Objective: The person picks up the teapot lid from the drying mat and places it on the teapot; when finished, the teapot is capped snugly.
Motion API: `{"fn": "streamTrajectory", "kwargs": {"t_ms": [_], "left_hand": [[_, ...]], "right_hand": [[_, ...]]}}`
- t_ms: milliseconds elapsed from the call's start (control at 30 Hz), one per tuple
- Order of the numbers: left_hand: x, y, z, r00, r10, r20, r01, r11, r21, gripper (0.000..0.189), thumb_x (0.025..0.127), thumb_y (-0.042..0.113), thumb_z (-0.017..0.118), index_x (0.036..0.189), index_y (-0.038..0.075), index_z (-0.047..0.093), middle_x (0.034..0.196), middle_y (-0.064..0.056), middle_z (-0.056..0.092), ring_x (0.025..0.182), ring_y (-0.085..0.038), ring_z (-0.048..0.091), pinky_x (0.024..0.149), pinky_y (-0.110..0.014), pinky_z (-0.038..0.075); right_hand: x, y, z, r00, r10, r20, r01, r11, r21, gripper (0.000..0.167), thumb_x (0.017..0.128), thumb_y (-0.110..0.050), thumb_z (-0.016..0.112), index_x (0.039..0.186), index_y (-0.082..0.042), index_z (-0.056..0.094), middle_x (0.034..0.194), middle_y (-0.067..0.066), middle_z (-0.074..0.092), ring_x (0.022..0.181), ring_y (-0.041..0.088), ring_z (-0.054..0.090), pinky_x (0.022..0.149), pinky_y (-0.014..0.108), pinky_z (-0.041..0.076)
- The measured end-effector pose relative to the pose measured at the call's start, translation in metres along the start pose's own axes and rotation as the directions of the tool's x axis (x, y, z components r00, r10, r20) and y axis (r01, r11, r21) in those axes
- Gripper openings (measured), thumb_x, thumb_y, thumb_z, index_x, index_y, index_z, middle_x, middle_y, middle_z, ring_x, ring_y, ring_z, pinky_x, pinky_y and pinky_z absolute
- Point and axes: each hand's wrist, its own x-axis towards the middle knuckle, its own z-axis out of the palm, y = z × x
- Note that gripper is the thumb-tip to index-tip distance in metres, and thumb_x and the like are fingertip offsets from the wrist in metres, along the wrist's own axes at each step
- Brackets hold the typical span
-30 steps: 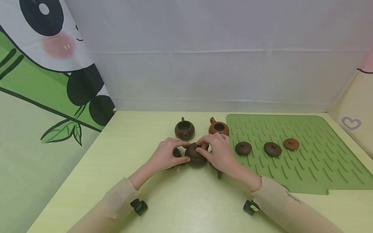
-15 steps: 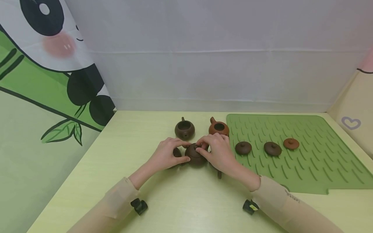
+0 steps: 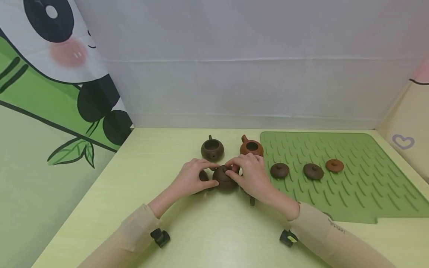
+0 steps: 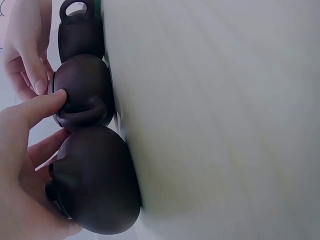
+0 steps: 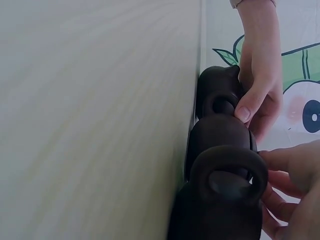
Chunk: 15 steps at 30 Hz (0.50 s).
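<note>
A dark brown teapot (image 3: 226, 186) stands upright on the table between both hands, a round lid (image 3: 220, 172) seated on its top. My left hand (image 3: 191, 178) holds the pot's body from the left, thumb in front and fingers behind. From the right, my right hand (image 3: 252, 175) pinches the lid's knob between thumb and fingers. Close against the held pot, in the left wrist view, stand a dark teapot with a spout (image 4: 102, 180) and another dark teapot with a loop handle (image 4: 81, 37). In the head view the hands partly cover both.
Behind the hands stand a lidless dark teapot (image 3: 212, 149) and a lidless reddish-brown teapot (image 3: 255, 148). On a green mat (image 3: 362, 193) to the right lie two dark lids, a nearer-left one (image 3: 279, 170) and a middle one (image 3: 313, 171), plus a reddish lid (image 3: 335, 165).
</note>
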Motion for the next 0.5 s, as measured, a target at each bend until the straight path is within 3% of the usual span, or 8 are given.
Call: {"fn": "streamTrajectory", "kwargs": {"t_ms": [267, 500], "left_hand": [[-0.001, 0.002, -0.001, 1.000, -0.017, 0.007, 0.017, 1.000, 0.012, 0.048, 0.084, 0.038, 0.077, 0.127, 0.021, 0.067, 0.112, -0.001, 0.072, 0.113, -0.028, 0.060, 0.098, -0.058, 0.045], [-0.001, 0.009, 0.001, 1.000, -0.029, -0.001, 0.029, 0.996, 0.084, 0.049, 0.085, 0.041, 0.074, 0.128, 0.020, 0.065, 0.114, 0.000, 0.071, 0.117, -0.028, 0.059, 0.104, -0.058, 0.041]], "right_hand": [[-0.005, 0.001, -0.005, 0.999, -0.036, -0.032, 0.035, 0.999, -0.035, 0.033, 0.083, -0.030, 0.080, 0.113, -0.020, 0.073, 0.116, -0.001, 0.070, 0.109, 0.022, 0.059, 0.104, 0.054, 0.037], [-0.010, 0.005, -0.011, 0.998, -0.056, -0.034, 0.055, 0.998, -0.026, 0.039, 0.084, -0.029, 0.079, 0.121, -0.020, 0.071, 0.128, 0.002, 0.067, 0.123, 0.026, 0.057, 0.107, 0.055, 0.037]]}}
